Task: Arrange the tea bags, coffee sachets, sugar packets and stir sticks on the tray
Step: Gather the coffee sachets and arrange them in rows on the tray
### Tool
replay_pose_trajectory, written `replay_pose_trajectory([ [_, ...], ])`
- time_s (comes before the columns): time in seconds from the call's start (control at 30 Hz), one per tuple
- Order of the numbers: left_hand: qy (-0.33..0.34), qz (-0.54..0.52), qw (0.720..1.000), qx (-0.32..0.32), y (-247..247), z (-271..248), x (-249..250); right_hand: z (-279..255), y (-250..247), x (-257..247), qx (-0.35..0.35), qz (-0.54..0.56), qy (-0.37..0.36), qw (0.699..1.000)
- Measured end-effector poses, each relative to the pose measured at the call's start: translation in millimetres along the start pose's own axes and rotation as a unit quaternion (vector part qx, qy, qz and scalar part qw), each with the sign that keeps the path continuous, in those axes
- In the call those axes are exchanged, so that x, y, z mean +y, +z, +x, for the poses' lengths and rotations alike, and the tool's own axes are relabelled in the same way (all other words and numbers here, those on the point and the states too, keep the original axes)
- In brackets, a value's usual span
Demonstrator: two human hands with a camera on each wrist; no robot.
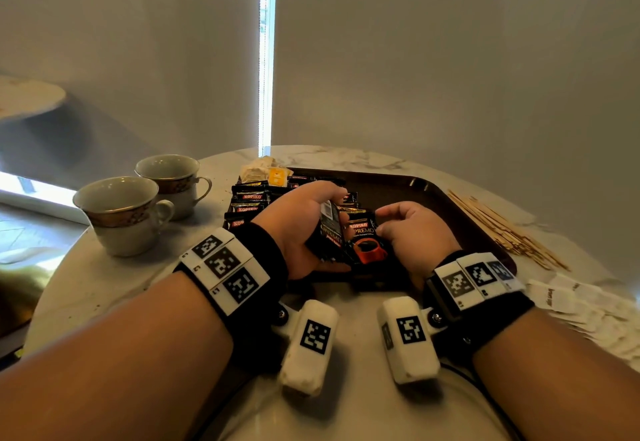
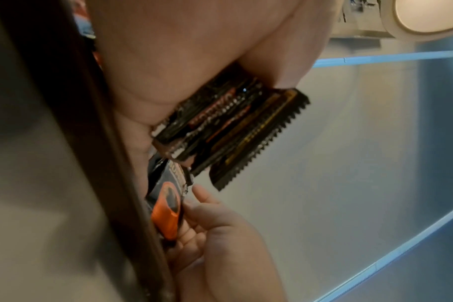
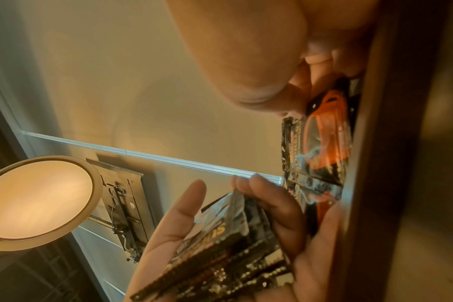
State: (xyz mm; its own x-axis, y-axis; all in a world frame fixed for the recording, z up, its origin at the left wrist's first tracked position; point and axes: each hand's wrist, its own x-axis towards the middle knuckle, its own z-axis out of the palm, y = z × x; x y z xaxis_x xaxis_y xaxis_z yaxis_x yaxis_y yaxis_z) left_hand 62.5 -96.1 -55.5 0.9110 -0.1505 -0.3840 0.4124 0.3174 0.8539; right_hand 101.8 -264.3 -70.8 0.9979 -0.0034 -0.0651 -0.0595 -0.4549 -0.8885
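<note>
The marble surface [image 1: 346, 406] carries a dark brown tray [image 1: 415, 191], the only container meant to be filled. A row of black coffee sachets [image 1: 249, 203] is laid along its left side, with tea bags [image 1: 263, 169] piled at its far left corner, partly over the rim. The rest of the tray floor is bare. Two cups [image 1: 121, 215] beside the tray appear empty. Stir sticks [image 1: 502, 229] are heaped on the surface right of the tray; white sugar packets [image 1: 571, 302] are spread nearer, also off it.

A stack of sachets [image 2: 228, 130] is gripped by the left hand [image 1: 304, 219], thumb and fingers curled round it. One sachet [image 1: 365, 240] is pinched at its right edge by the right hand [image 1: 412, 233].

Sachets are judged light, thin, floppy and slick, so a stack is likely to fan or slide; flat faces or sealed edges are best pinched. Tea bags are judged soft and tearable, sticks light but snappable, best taken mid-length.
</note>
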Motion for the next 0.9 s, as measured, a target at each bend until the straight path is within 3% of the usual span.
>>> replay_pose_trajectory([
  [0.9,0.02,-0.018,1.0,0.003,3.2,3.9,-6.6,-1.0,0.4,0.6,0.006,-0.018,-0.02,1.0],
])
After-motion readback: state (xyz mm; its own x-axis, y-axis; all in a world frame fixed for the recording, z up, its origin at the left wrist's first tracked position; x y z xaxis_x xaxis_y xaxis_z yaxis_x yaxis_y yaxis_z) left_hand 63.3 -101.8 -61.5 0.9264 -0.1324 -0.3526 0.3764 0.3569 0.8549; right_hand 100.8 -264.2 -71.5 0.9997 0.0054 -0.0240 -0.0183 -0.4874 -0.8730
